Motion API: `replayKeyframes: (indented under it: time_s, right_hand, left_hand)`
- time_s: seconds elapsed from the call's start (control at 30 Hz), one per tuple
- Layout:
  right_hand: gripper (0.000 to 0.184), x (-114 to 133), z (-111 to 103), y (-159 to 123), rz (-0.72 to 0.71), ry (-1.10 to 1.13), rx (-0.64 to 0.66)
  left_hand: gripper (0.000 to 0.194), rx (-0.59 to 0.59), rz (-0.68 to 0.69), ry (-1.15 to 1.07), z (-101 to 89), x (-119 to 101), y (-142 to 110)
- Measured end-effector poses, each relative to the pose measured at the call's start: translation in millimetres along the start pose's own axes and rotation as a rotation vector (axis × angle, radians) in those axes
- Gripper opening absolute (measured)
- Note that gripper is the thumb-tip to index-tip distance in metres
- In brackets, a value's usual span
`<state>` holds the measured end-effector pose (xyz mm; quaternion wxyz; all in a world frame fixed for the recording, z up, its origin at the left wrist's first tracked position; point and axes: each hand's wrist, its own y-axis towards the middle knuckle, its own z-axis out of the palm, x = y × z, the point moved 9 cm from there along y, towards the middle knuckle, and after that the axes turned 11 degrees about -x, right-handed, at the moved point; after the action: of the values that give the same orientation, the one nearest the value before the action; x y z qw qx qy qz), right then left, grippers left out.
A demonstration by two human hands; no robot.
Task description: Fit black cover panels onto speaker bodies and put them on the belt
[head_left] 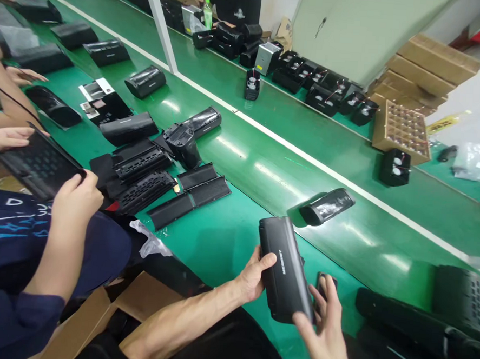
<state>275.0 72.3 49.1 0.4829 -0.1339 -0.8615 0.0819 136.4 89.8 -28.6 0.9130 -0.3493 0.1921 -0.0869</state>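
A long black plastic casing point(284, 269) with white lettering on its side is held between both my hands just above the green conveyor belt point(241, 163). My left hand point(253, 275) grips its left edge, thumb on top. My right hand point(321, 320) supports the near right end with its fingers curled against it; a small dark part point(322, 282) shows just behind those fingers. Another black casing point(327, 205) wrapped in shiny film lies on the belt a little beyond.
A co-worker at the left holds a flat black grille panel point(37, 163). Black grilles and strips point(158, 185) lie in a pile at centre left. Film-wrapped casings line the belt farther back. A cardboard box point(105, 312) is near me, and a cardboard tray point(401, 132) stands at the right.
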Motion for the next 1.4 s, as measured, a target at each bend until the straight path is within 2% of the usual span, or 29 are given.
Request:
replayKeyframes:
  time_s: [0.07,0.1,0.2,0.27,0.33,0.43,0.5,0.6,0.67,0.77,0.87,0.97,1.03,1.13,1.23,1.33,1.4]
  right_hand:
    - [0.120,-4.9,0.9,-11.1,0.009,0.003,-0.134]
    - [0.121,-7.5,0.4,-14.0,0.019,-0.020,-0.198]
    - [0.105,-15.9,-7.7,-10.5,0.036,-0.064,-0.299]
    - [0.097,-26.2,-17.2,-3.6,0.039,-0.041,-0.262]
    - [0.096,-40.2,-29.8,-0.7,0.066,0.005,-0.211]
    - [0.096,-54.5,-41.6,-7.1,0.134,0.071,-0.118]
    - [0.093,-54.4,-42.8,-15.1,0.169,0.090,-0.057]
    - [0.087,-49.4,-41.5,-26.1,0.192,0.122,0.016]
    - [0.086,-51.7,-41.4,-32.3,0.201,0.157,0.062]
    - [0.087,-67.6,-42.7,-42.7,0.240,0.175,0.137]
    - [0.086,-85.7,-39.7,-56.6,0.329,0.191,0.203]
    - [0.084,-93.0,-29.4,-70.1,0.427,0.240,0.233]
    - [0.085,-90.6,-22.9,-74.9,0.454,0.296,0.205]
    - [0.085,-83.6,-18.5,-76.6,0.420,0.348,0.136]
    - [0.080,-85.0,-16.9,-76.0,0.421,0.378,0.089]
    - [0.074,-97.4,-11.7,-73.1,0.560,0.478,0.071]
    - [0.072,-106.7,-2.4,-72.4,0.721,0.543,0.125]
  left_hand:
    - [0.072,-0.064,0.046,-0.030,-3.8,1.7,3.0]
    - [0.074,-0.087,0.060,-0.035,-6.7,3.0,4.8]
    - [0.077,-0.099,-0.017,0.046,-19.3,5.1,12.7]
    - [0.080,-0.074,-0.070,0.164,-30.2,-8.3,18.7]
    - [0.087,-0.016,-0.022,0.307,-36.6,-37.9,24.3]
    - [0.100,0.181,-0.064,0.515,-31.9,-65.3,22.1]
    - [0.102,0.298,-0.119,0.598,-27.6,-71.4,12.4]
    - [0.105,0.370,-0.182,0.656,-27.8,-71.1,-6.9]
    - [0.103,0.361,-0.184,0.672,-32.6,-69.0,-19.0]
    - [0.095,0.296,-0.143,0.697,-46.2,-64.0,-33.6]
    - [0.092,0.209,-0.098,0.738,-62.9,-57.7,-44.5]
    - [0.090,0.138,-0.082,0.819,-75.5,-57.2,-50.3]
    - [0.089,0.147,-0.060,0.952,-76.5,-62.0,-51.9]
    - [0.090,0.204,0.002,1.130,-69.0,-72.2,-53.4]
    - [0.091,0.227,0.048,1.150,-61.2,-74.9,-54.8]
    - [0.080,0.145,0.095,1.168,-64.3,-71.5,-49.1]
    - [0.071,0.038,0.045,1.212,-77.1,-65.6,-40.8]
